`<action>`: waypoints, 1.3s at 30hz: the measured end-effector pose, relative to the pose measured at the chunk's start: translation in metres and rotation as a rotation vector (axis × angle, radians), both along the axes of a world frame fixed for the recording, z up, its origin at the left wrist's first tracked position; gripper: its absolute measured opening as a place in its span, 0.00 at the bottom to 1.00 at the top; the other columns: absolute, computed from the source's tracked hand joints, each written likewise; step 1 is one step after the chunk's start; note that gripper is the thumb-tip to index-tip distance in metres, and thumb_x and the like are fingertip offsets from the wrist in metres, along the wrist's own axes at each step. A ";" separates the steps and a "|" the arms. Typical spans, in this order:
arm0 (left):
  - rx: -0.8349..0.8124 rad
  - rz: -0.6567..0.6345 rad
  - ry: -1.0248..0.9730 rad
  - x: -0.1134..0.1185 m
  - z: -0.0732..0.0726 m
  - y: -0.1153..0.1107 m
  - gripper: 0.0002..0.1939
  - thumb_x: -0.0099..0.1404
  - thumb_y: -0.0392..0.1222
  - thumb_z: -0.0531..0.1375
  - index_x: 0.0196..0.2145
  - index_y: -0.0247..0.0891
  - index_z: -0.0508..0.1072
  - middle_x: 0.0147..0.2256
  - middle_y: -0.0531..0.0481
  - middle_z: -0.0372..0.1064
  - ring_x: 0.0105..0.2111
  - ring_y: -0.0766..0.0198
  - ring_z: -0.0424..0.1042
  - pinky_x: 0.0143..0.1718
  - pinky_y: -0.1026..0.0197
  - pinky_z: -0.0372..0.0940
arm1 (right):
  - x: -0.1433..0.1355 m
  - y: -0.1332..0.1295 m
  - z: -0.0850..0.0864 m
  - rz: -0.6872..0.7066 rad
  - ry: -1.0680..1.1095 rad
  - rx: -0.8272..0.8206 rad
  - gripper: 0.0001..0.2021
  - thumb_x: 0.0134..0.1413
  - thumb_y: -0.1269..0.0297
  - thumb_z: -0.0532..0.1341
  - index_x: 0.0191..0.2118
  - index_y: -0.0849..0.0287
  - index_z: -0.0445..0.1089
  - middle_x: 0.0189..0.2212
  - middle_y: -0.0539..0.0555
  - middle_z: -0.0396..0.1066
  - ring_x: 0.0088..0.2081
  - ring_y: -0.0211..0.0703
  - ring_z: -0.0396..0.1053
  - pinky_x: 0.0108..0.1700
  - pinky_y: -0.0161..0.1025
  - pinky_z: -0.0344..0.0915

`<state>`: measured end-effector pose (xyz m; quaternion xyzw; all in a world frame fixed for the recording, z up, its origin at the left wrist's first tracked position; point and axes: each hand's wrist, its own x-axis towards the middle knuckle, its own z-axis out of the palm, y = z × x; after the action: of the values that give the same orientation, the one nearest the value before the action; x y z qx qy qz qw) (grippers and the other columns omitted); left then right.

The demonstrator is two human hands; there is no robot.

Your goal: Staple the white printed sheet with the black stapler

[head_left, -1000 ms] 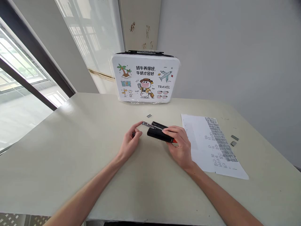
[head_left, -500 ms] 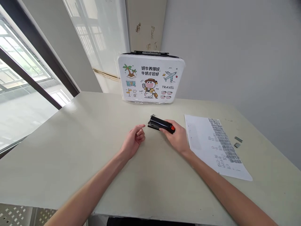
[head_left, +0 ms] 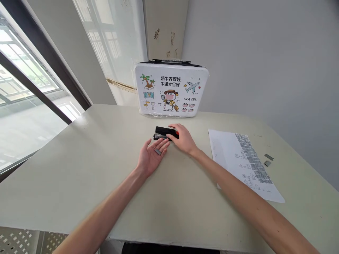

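Note:
My left hand (head_left: 150, 157) is turned palm up with its fingers stretched out. A small grey strip of staples (head_left: 158, 151) lies loose across its fingers. Just beyond those fingertips is a black stapler (head_left: 162, 130) with a red patch at its rear end. My right hand (head_left: 184, 139) grips it by the rear, thumb on the near side. The front of the stapler points left, with a gap showing between its top arm and base. Part of its rear is hidden under my right fingers.
A printed paper sheet (head_left: 227, 151) lies right of my right forearm, partly under it. Two small grey staple strips (head_left: 268, 156) rest farther right. A white case with cartoon prints (head_left: 172, 91) stands at the back of the table (head_left: 79, 169), near the wall.
My right hand has moved left and slightly away with the stapler. My left hand has uncurled and turned palm up, showing the staple strip on it.

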<state>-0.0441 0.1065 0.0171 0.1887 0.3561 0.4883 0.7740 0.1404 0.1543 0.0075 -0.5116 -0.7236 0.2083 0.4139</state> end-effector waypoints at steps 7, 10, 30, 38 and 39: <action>-0.021 0.056 -0.145 0.005 0.000 -0.003 0.21 0.75 0.46 0.53 0.50 0.26 0.77 0.54 0.30 0.76 0.57 0.47 0.75 0.62 0.50 0.66 | -0.019 -0.065 0.004 0.010 -0.100 0.168 0.10 0.63 0.56 0.66 0.46 0.52 0.74 0.57 0.59 0.70 0.60 0.56 0.66 0.63 0.57 0.64; 0.003 0.002 -0.138 0.006 0.001 -0.004 0.21 0.76 0.47 0.52 0.52 0.27 0.77 0.56 0.30 0.74 0.58 0.45 0.74 0.63 0.47 0.65 | -0.029 -0.077 -0.004 -0.017 -0.148 0.132 0.09 0.62 0.57 0.68 0.44 0.53 0.75 0.61 0.62 0.65 0.64 0.59 0.62 0.64 0.59 0.65; 0.013 -0.114 -0.035 0.001 -0.002 0.009 0.13 0.71 0.44 0.61 0.40 0.29 0.80 0.33 0.43 0.74 0.33 0.59 0.76 0.39 0.58 0.74 | 0.296 -0.183 -0.031 -0.934 -0.287 0.022 0.16 0.59 0.46 0.62 0.40 0.52 0.76 0.53 0.64 0.74 0.60 0.64 0.68 0.56 0.61 0.66; 0.014 -0.108 -0.029 0.001 0.003 0.010 0.12 0.70 0.43 0.62 0.40 0.29 0.79 0.32 0.44 0.72 0.31 0.60 0.74 0.37 0.58 0.73 | 0.333 -0.209 -0.060 -1.001 -0.297 -0.126 0.17 0.55 0.44 0.60 0.36 0.53 0.74 0.44 0.66 0.77 0.54 0.71 0.71 0.54 0.63 0.65; 0.013 -0.108 -0.028 0.000 0.003 0.010 0.12 0.70 0.43 0.62 0.40 0.29 0.79 0.32 0.44 0.72 0.31 0.60 0.74 0.37 0.58 0.73 | 0.329 -0.208 -0.057 -1.022 -0.286 -0.124 0.18 0.55 0.44 0.60 0.38 0.54 0.75 0.44 0.66 0.77 0.52 0.70 0.71 0.52 0.63 0.65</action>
<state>-0.0437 0.1165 0.0197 0.2057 0.3312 0.4509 0.8029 0.4698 -0.0537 -0.0499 -0.8455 -0.4179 -0.0495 0.3288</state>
